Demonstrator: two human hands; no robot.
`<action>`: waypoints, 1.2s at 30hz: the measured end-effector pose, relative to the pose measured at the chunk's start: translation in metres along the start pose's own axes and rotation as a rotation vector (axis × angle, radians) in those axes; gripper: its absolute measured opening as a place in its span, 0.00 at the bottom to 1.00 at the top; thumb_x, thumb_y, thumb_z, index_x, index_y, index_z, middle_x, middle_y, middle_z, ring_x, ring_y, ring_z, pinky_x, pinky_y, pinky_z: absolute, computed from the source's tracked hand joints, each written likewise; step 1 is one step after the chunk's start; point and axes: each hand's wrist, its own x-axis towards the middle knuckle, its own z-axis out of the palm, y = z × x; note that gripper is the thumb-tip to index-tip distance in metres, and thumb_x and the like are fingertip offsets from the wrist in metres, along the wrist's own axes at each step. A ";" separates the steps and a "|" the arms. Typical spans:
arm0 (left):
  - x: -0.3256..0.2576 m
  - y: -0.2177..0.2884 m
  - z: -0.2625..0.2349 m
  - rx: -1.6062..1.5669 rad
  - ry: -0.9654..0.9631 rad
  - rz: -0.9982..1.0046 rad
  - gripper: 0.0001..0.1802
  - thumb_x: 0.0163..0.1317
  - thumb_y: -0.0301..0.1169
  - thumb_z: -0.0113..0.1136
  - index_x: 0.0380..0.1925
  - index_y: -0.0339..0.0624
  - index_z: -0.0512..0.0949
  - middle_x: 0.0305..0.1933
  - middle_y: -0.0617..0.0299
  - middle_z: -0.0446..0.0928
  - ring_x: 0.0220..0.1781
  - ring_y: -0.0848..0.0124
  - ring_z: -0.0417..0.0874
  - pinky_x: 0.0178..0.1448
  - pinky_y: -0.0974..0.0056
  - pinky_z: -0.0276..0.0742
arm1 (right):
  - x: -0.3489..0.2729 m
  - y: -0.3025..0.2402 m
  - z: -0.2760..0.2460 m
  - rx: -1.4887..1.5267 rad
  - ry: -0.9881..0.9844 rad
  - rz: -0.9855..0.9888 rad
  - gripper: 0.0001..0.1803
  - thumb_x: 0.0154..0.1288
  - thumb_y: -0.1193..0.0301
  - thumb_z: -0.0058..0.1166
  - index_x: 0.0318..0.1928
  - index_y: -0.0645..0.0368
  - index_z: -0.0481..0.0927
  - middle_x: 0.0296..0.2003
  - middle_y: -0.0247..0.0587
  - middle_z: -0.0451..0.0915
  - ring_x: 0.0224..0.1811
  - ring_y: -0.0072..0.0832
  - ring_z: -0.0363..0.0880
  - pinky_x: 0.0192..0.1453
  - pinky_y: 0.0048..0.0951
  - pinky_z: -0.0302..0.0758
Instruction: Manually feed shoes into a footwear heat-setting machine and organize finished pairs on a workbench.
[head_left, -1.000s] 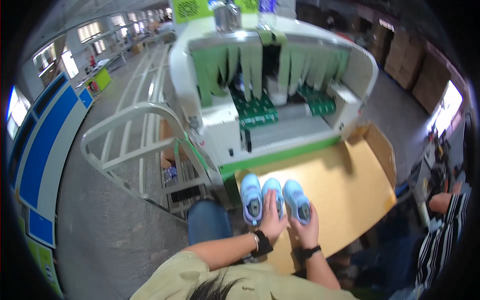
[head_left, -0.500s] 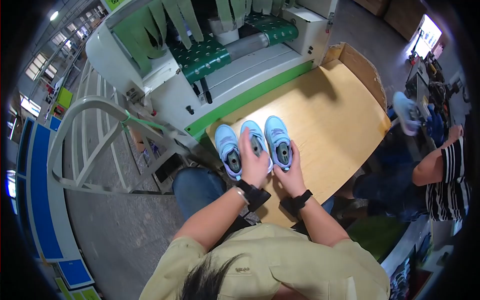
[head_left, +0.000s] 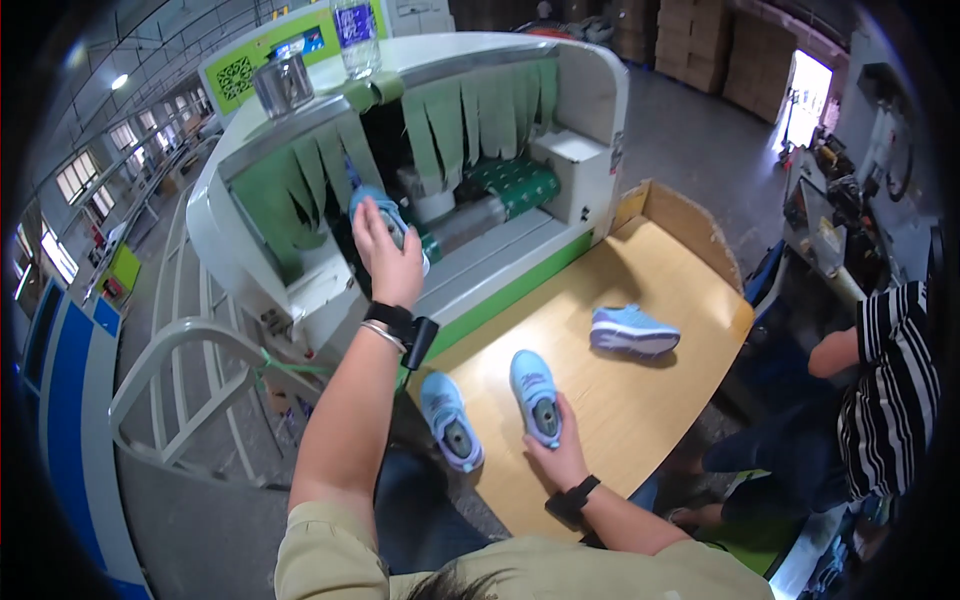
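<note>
My left hand [head_left: 393, 268] is closed on a light blue sneaker [head_left: 370, 196], held over the green perforated conveyor belt [head_left: 510, 183] at the mouth of a machine. The fingers lie across the top of this shoe, which hides part of the belt. On the wooden table, my right hand [head_left: 562, 452] grips the heel of another blue sneaker [head_left: 532, 382], its toe pointing away from me. A blue sneaker [head_left: 446, 410] stands upright at the table's left edge, touched by neither hand. Farther right, a blue sneaker with a lilac sole [head_left: 632, 332] lies on its side.
Green strip curtains [head_left: 455, 125] hang in the opening of the white machine [head_left: 600, 90]. On its top stand a metal container [head_left: 284, 84] and a clear bottle [head_left: 357, 45]. A cardboard edge [head_left: 700, 232] borders the table [head_left: 600, 415]. At right is a person in a striped shirt [head_left: 885, 390].
My left hand has lifted a sneaker from the table forward to the machine's belt. The sneaker near the co-worker at right now lies on the table. My view has tilted up.
</note>
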 end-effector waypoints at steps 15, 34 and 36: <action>-0.254 0.035 -0.067 0.068 -0.589 -0.319 0.34 0.59 0.34 0.61 0.66 0.42 0.65 0.77 0.39 0.47 0.78 0.39 0.47 0.77 0.39 0.42 | 0.322 -0.154 -0.038 0.216 0.137 -0.615 0.35 0.59 0.71 0.64 0.66 0.57 0.65 0.57 0.49 0.75 0.61 0.37 0.74 0.64 0.33 0.70; -0.261 0.032 -0.046 -0.079 -0.548 -0.226 0.27 0.58 0.24 0.57 0.61 0.38 0.68 0.71 0.38 0.55 0.71 0.39 0.57 0.74 0.42 0.53 | 0.123 0.069 -0.194 -0.439 0.381 -0.113 0.21 0.72 0.59 0.52 0.59 0.55 0.75 0.55 0.48 0.75 0.59 0.43 0.72 0.69 0.43 0.63; -0.263 0.028 -0.054 -0.081 -0.553 -0.246 0.27 0.59 0.24 0.57 0.61 0.37 0.68 0.71 0.38 0.56 0.71 0.40 0.57 0.74 0.42 0.53 | 0.101 0.071 -0.184 -0.181 0.424 -0.038 0.20 0.74 0.59 0.50 0.58 0.58 0.75 0.54 0.49 0.75 0.58 0.43 0.72 0.67 0.40 0.65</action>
